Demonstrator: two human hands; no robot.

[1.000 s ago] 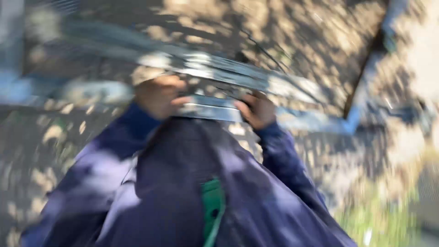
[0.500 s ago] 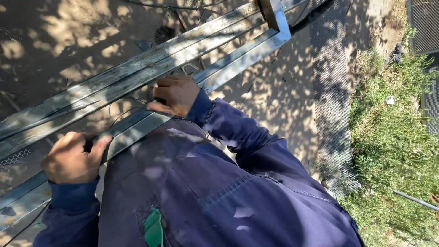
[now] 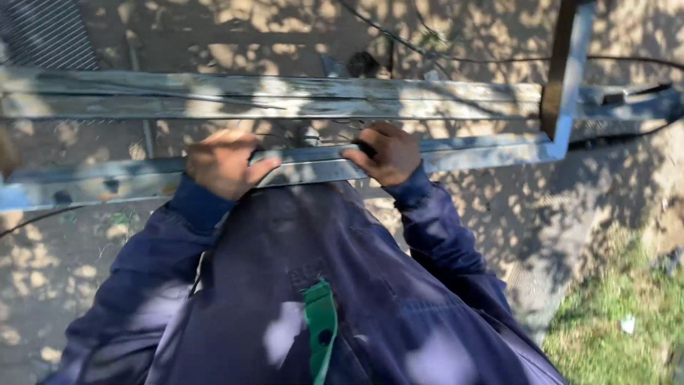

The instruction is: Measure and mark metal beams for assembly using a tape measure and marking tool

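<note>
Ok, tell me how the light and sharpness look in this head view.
Head view: dappled sun and leaf shadow speckle the dirt ground and metal rail; left hand sunlit, right hand mostly shaded; slight motion softness at the left edge, no strong glare.

Navy-blue jacket (image 3: 285,285), green tag (image 3: 320,328), weathered grey rail (image 3: 484,153)

No packages, labels, signs or screens in view anywhere near either hand gripping the grey metal rail.
</note>
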